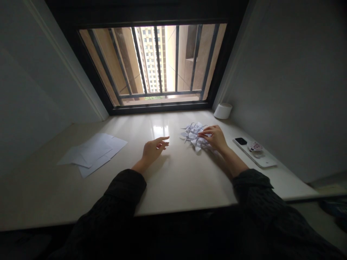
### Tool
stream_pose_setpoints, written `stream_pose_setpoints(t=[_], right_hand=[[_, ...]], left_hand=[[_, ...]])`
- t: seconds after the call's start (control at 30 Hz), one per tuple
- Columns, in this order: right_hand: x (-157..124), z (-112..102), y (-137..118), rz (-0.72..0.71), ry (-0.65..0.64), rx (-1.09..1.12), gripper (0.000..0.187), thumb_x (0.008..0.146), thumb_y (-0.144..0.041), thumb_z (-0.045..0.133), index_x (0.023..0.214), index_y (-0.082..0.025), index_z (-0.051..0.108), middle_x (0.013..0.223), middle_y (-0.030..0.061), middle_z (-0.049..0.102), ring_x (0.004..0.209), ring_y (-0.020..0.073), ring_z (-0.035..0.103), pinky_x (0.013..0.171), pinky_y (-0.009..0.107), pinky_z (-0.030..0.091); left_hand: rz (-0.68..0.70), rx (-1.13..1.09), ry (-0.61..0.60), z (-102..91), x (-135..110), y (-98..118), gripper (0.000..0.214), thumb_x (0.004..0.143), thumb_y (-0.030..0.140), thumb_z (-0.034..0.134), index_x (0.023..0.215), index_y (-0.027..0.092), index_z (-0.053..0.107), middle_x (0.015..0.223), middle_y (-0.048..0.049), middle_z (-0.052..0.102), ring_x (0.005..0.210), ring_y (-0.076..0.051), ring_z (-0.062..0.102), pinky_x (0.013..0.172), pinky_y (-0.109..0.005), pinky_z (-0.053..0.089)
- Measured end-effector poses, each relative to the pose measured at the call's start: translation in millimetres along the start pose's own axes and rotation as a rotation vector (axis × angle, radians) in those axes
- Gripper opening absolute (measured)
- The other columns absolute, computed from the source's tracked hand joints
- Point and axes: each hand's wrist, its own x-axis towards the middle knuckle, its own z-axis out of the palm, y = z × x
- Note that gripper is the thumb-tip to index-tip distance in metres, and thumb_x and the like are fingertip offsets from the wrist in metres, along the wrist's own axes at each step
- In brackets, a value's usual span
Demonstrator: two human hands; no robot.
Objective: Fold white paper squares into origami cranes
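A heap of small folded white paper pieces (193, 134) lies on the pale sill-like table (173, 187) right of centre. My right hand (214, 138) rests on the heap's right side, its fingertips pinched together on one of the paper pieces. My left hand (154, 149) hovers just above the table to the left of the heap, fingers loosely extended and apart, holding nothing. Both forearms wear dark sleeves.
Several flat white paper sheets (93, 153) lie on the left of the table. A white phone (255, 151) with a round sticker lies at the right, and a white cylinder (222, 110) stands in the back right corner. A barred window (157, 65) is ahead, with walls on both sides.
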Motion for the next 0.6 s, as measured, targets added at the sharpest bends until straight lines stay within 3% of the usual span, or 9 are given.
stream_pose_setpoints(t=[0.17,0.3,0.4,0.47,0.6], right_hand=[[1,-10,-2,0.024,0.061,0.058,0.028,0.078,-0.05,0.063,0.085,-0.026,0.076,0.082,0.0048,0.072,0.085,0.0238,0.054,0.078,0.037,0.043],[7,-33,-18,0.059,0.127,0.076,0.027,0.079,-0.048,0.063,0.085,-0.025,0.076,0.082,0.0049,0.072,0.081,0.0223,0.058,0.079,0.038,0.042],[11,-49,-51,0.08,0.216,0.128,0.028,0.081,-0.049,0.06,0.086,-0.025,0.075,0.084,0.0051,0.071,0.085,0.0228,0.057,0.076,0.036,0.043],[13,-48,-81,0.069,0.216,0.201,0.03,0.084,-0.048,0.056,0.09,-0.024,0.074,0.085,0.0046,0.071,0.084,0.022,0.058,0.073,0.035,0.045],[13,-13,-138,0.019,0.093,0.228,0.028,0.088,-0.042,0.052,0.094,-0.024,0.073,0.087,0.0039,0.071,0.084,0.0217,0.058,0.076,0.035,0.045]], left_hand=[[-0.01,0.002,0.019,0.3,0,-1,0.031,0.083,0.04,0.057,0.111,0.027,0.065,0.083,0.0002,0.073,0.068,-0.014,0.069,0.061,-0.022,0.051],[-0.029,0.005,0.036,1.5,0,-5,0.031,0.084,0.039,0.057,0.111,0.027,0.065,0.084,-0.0004,0.073,0.07,-0.014,0.069,0.063,-0.023,0.052],[-0.047,0.006,0.046,1.7,0,-5,0.031,0.086,0.04,0.053,0.11,0.026,0.066,0.086,-0.0014,0.073,0.072,-0.015,0.07,0.067,-0.024,0.053],[-0.06,0.023,0.059,0.4,0,-4,0.031,0.086,0.042,0.053,0.108,0.026,0.067,0.086,-0.0014,0.073,0.072,-0.015,0.07,0.068,-0.025,0.052],[-0.079,0.139,0.084,-6.1,-1,2,0.028,0.086,0.045,0.053,0.098,0.028,0.071,0.083,0.0009,0.074,0.073,-0.015,0.069,0.068,-0.024,0.05]])
